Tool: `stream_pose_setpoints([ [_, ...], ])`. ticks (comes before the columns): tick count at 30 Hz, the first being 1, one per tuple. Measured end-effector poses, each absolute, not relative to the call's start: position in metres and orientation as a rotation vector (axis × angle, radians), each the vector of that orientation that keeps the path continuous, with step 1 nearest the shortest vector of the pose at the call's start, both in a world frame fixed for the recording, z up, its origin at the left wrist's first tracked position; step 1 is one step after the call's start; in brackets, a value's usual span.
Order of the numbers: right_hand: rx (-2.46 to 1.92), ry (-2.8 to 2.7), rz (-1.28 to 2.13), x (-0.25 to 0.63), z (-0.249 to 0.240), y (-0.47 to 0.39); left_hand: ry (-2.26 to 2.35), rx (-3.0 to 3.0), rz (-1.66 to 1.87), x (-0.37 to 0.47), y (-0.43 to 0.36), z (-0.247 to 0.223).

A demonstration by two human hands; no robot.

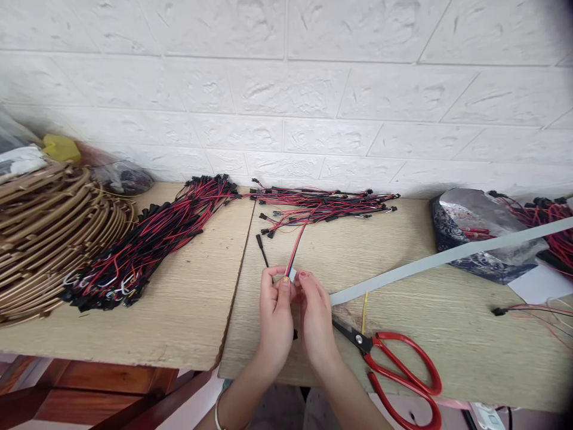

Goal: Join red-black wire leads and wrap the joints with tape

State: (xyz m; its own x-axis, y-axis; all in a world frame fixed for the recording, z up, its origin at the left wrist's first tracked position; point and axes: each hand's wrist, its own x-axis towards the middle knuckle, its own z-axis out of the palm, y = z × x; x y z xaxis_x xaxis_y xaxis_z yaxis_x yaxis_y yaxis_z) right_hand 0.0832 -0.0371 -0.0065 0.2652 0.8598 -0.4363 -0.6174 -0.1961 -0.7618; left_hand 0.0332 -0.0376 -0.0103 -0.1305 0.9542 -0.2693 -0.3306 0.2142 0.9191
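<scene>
Near the table's front middle, my left hand (276,310) is closed, thumb and fingers pinching thin red and dark wires (296,243) that run up toward a wire bundle (326,206). Beside it my right hand (313,304) is closed on the end of a long pale grey strip (403,267), which stretches away to the upper right. A small whitish piece of strip shows between the fingertips at the wires. Scissors with red handles (403,364) lie right of my right hand, their blade tips partly hidden.
A large wire bundle (165,239) and stacked bamboo hoops (49,239) occupy the left. A patterned box (465,269) holding a plastic bag stands at right, with more wires (555,227) beyond. A yellow strip (364,312) lies near the scissors. A white brick wall (313,89) stands behind.
</scene>
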Motion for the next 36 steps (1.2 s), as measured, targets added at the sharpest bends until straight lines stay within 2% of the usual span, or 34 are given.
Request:
stream_pose_setpoints([
  [13, -1.311, -0.713, 1.236, 0.113, 0.003, -0.005, 1.264, 1.005, 1.213, 0.023, -0.034, -0.01],
  [20, -1.34, -0.739, 1.142, 0.119, 0.0, -0.004, 1.281, 1.495, 0.944, 0.003, -0.028, -0.006],
  [26, -1.355, -0.792, 1.134, 0.12, 0.0, -0.005, 1.244, 1.835, 0.905, -0.005, -0.026, -0.005],
  [36, -1.317, -0.681, 1.296, 0.123, -0.003, -0.007, 1.258, 1.86, 0.903, -0.006, -0.025, -0.002],
])
